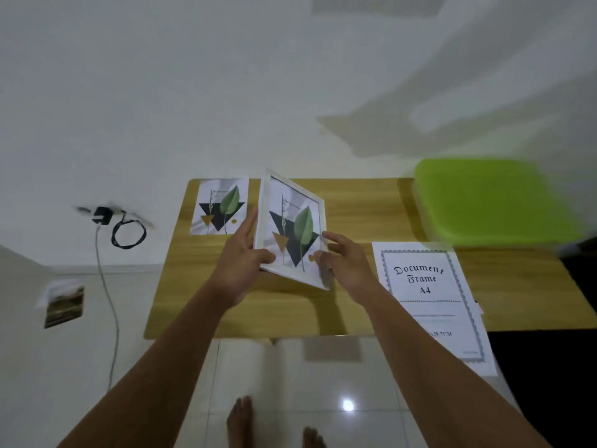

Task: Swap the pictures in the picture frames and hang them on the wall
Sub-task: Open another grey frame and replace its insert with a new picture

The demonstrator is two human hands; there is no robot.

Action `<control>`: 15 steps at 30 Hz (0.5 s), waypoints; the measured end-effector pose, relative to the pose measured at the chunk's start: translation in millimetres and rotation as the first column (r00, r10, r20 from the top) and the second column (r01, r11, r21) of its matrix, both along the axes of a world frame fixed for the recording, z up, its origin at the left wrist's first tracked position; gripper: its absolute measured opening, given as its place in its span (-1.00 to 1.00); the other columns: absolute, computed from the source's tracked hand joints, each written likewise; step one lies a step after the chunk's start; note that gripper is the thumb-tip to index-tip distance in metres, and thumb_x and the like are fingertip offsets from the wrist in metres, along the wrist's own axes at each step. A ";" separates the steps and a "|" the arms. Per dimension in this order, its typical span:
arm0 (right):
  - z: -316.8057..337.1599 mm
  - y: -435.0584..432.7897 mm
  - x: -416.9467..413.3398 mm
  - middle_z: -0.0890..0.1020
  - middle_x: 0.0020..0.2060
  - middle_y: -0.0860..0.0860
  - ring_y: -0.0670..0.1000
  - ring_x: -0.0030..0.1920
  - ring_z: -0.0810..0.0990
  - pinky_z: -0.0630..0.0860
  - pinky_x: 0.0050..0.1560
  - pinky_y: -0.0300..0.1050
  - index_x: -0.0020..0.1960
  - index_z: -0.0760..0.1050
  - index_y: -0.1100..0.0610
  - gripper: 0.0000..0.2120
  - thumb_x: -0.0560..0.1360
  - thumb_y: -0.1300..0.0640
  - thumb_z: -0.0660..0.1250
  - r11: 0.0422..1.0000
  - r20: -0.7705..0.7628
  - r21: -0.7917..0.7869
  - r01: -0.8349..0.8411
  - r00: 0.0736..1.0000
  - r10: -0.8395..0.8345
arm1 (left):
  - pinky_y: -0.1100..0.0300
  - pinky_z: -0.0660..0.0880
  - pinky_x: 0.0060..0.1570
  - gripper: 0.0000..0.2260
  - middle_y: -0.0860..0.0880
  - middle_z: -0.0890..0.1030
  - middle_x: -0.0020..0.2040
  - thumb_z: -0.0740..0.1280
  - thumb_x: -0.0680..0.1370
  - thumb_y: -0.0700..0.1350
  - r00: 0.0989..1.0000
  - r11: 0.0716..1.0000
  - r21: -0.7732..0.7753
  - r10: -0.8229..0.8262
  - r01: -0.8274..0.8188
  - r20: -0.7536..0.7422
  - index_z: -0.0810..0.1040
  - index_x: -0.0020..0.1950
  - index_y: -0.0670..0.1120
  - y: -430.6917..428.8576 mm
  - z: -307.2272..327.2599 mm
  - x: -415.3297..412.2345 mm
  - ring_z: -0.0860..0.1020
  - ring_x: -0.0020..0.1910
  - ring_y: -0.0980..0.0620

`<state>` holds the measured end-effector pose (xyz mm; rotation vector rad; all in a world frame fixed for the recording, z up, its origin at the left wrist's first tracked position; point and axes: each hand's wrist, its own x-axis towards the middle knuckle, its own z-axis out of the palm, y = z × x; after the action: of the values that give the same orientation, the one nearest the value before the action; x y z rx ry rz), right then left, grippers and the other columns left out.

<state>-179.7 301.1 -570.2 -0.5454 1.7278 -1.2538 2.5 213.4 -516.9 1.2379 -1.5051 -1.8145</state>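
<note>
Holding white rectangular frame with green leaf picture (290,221) tilted over light wooden worktop (355,215), with left grip (237,266) curled round left edge and right grip (342,263) pinching right edge.

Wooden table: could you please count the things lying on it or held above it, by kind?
White rectangular picture frame: 1
Leaf pictures, the framed leaf picture and the loose paper leaf print: 2
White "Document Frame A4" paper sheet: 1
Lime-green plastic container: 1
Total: 5
</note>
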 end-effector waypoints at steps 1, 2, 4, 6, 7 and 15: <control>3.2 -5.4 1.8 0.50 0.28 0.05 0.05 0.28 0.51 0.49 0.02 -0.15 0.37 0.46 0.03 -0.57 0.54 0.21 0.41 1.000 -0.042 0.005 -0.020 0.999 0.020 | 0.14 0.58 -0.24 -0.18 -0.03 0.52 0.33 0.28 0.47 -0.51 0.999 0.998 -0.057 -0.020 0.023 0.045 0.18 0.56 0.16 -1.7 -2.8 -0.2 0.67 -0.11 0.13; 6.9 -11.0 3.6 0.44 0.36 0.04 0.01 0.36 0.43 0.43 0.10 -0.15 0.44 0.40 0.02 -0.56 0.58 0.16 0.36 0.999 -0.083 0.012 -0.043 0.996 0.044 | 0.10 0.59 -0.19 -0.18 -0.02 0.51 0.34 0.30 0.47 -0.49 0.995 0.992 -0.112 -0.044 0.054 0.087 0.16 0.57 0.15 -2.6 -5.0 0.5 0.66 -0.04 0.11; 17.9 -23.5 7.3 0.41 0.37 -0.05 -0.11 0.33 0.38 0.38 0.19 -0.15 0.53 0.26 -0.07 -0.50 0.62 0.03 0.27 0.997 -0.108 0.007 -0.076 0.991 0.077 | -0.04 0.59 0.05 -0.18 -0.03 0.49 0.38 0.32 0.47 -0.44 0.986 0.974 -0.197 -0.087 0.114 0.143 0.13 0.57 0.14 -4.7 -9.4 2.3 0.60 0.18 -0.02; 29.4 -36.1 11.1 0.47 0.33 -0.11 -0.10 0.31 0.46 0.46 0.25 -0.02 0.55 0.15 -0.22 -0.44 0.61 -0.11 0.26 0.993 -0.079 -0.019 -0.115 0.990 0.113 | -0.07 0.56 0.15 -0.20 -0.01 0.50 0.36 0.32 0.47 -0.42 0.978 0.955 -0.248 -0.123 0.163 0.170 0.13 0.57 0.13 -3.2 -11.3 2.0 0.55 0.26 -0.01; 34.9 -41.4 12.6 0.52 0.31 -0.09 -0.05 0.28 0.52 0.50 0.25 0.07 0.54 0.11 -0.27 -0.42 0.60 -0.14 0.26 0.990 -0.065 -0.033 -0.136 0.989 0.134 | -0.01 0.57 0.14 -0.20 0.02 0.51 0.35 0.31 0.47 -0.42 0.973 0.943 -0.271 -0.146 0.191 0.178 0.13 0.57 0.14 -1.2 -11.7 1.3 0.54 0.26 0.04; 57.7 -54.7 16.7 0.62 0.16 0.06 0.05 0.11 0.64 0.62 0.07 0.21 0.51 0.07 -0.36 -0.30 0.56 0.00 0.37 0.970 -0.020 -0.110 -0.218 0.976 0.218 | -0.04 0.62 -0.02 -0.14 0.19 0.59 0.18 0.35 0.42 -0.39 0.960 0.908 -0.326 -0.214 0.263 0.179 0.17 0.47 0.37 17.1 -13.8 -8.0 0.60 0.12 0.15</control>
<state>-162.9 246.4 -512.5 -0.7854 1.5628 -1.1963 -5.4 230.5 -530.7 1.0590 -2.0320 -1.5329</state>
